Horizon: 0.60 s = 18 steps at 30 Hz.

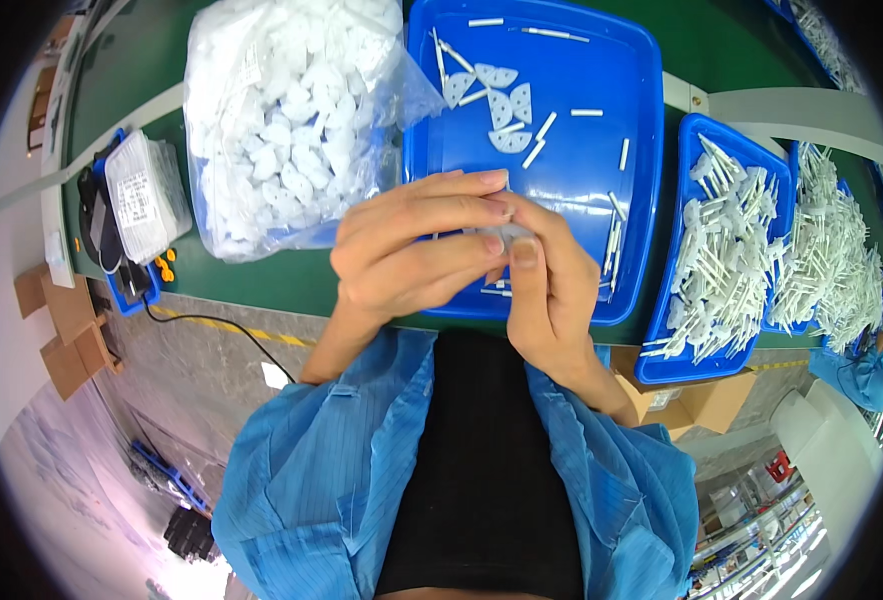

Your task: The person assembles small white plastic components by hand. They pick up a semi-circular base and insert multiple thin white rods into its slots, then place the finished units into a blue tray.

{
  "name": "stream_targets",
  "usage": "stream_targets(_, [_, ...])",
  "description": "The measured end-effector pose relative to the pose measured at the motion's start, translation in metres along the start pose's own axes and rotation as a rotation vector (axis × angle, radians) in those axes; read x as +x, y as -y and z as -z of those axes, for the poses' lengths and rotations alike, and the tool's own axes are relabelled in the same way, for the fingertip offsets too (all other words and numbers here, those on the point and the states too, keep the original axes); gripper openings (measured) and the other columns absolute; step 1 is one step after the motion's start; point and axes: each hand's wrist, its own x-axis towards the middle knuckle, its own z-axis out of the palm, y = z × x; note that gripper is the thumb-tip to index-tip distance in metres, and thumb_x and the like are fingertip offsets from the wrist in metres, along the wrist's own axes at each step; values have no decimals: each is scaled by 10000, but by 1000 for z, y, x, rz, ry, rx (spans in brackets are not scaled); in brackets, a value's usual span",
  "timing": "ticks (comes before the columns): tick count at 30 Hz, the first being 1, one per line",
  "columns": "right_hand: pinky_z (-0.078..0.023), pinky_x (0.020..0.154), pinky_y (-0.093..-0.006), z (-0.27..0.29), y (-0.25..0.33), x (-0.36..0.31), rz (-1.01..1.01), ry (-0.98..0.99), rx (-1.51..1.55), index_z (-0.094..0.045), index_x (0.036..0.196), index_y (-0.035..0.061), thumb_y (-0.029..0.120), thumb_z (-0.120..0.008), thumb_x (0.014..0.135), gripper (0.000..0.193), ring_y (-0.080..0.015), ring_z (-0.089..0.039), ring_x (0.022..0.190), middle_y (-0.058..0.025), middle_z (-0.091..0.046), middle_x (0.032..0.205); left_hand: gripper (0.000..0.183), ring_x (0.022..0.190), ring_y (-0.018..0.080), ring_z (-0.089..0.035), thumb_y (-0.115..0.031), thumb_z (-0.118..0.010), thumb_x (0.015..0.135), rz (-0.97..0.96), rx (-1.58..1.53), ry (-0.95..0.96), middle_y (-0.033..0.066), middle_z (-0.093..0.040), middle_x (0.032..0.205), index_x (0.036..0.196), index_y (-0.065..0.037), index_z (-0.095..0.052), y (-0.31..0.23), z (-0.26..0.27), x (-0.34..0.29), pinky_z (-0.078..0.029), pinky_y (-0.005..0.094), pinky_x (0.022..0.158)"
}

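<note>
Both hands meet over the near part of a large blue tray (pixel 582 240). Between my fingertips shows a small pale plastic piece (pixel 510 232), mostly covered. My left hand (pixel 407 240) reaches in from the left, its fingers pressed together against the piece. My right hand (pixel 560 285) pinches the piece with thumb and forefinger. In the tray beyond them lie several semicircular pale plastic pieces (pixel 511 142) with holes, and scattered thin white rods (pixel 534 153). More rods lie along the tray's right side, near my right hand.
A clear bag (pixel 292 150) full of white plastic pieces stands left of the tray. To the right, a smaller blue tray (pixel 697 365) holds rods joined to pale pieces, with further piles (pixel 827 250) beyond. A clear plastic box (pixel 147 185) sits far left. Below the bench's right side is an open carton (pixel 707 395).
</note>
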Motion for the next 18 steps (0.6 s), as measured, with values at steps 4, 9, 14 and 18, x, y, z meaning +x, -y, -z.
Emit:
stream_targets(4, [-568, 779, -311, 27, 14, -6, -137, -54, 92, -589, 1233, -54, 34, -552, 966, 284, -236, -700, 905, -194, -649, 1185, 735, 1081, 460, -633, -102, -878, 683, 351, -270, -39, 257, -669, 1066, 1290, 36, -487, -7, -2, 9, -486, 508, 975])
stream_targets(9, [-567, 755, -298, 122, 25, -17, -181, -486, -154, -589, 1270, -33, 76, -553, 986, 306, -197, -696, 887, -162, -701, 1039, 552, 1104, 304, -651, -56, -773, 782, 650, -120, 267, 201, -686, 1095, 1278, 15, -541, -3, 17, 15, -487, 406, 975])
stream_targets(14, [-422, 588, -185, 179, 50, -40, -476, -570, -701, -641, 1251, 43, 182, -561, 1009, 290, -41, -553, 679, -21, -640, 783, 347, 963, 272, -636, -94, -755, 796, 501, 563, 301, 88, -696, 1008, 1129, -58, -662, 23, -4, 27, -494, 347, 883])
stream_targets(18, [-388, 542, -188, 170, 64, -31, -329, -423, -718, -693, 1126, 41, 126, -600, 976, 195, -48, -535, 635, -30, -645, 737, 264, 888, 281, -554, -143, -769, 764, 375, 906, 368, 68, -669, 913, 1012, -70, -716, 47, -13, 21, -476, 384, 798])
